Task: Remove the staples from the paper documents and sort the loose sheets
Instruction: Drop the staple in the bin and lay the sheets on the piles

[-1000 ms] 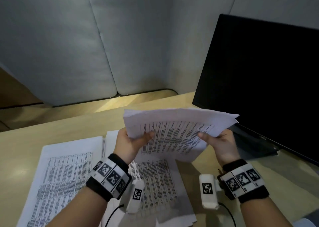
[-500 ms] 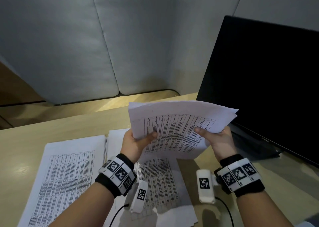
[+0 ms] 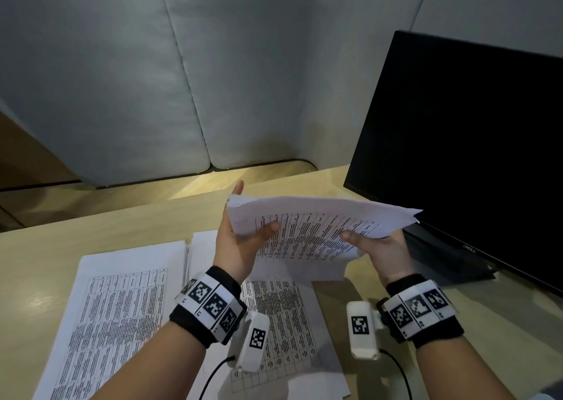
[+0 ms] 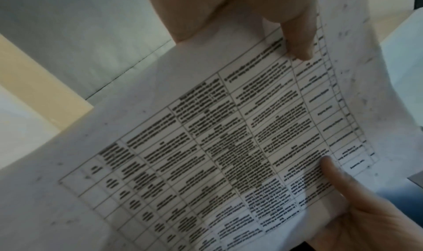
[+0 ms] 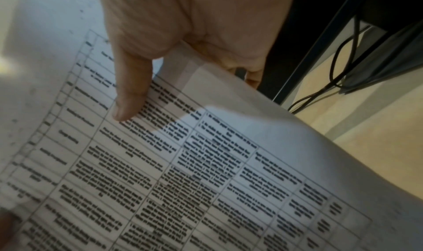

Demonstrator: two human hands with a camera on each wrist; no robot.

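We hold the papers up above the desk. Our left hand and right hand each pinch a side.

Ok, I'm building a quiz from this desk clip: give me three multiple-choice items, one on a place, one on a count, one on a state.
1. Where is the monitor?
A. on the person's right
B. on the person's left
C. flat under the papers

2. How many hands hold the raised sheets?
A. none
B. one
C. two

3. What state is the monitor's screen in?
A. showing a table
B. dark
C. covered by paper

Answers:
1 A: it stands at the right edge of the desk, beyond the right hand.
2 C: the left hand and the right hand each pinch a side, thumbs on the printed face.
3 B: the screen is plain black.
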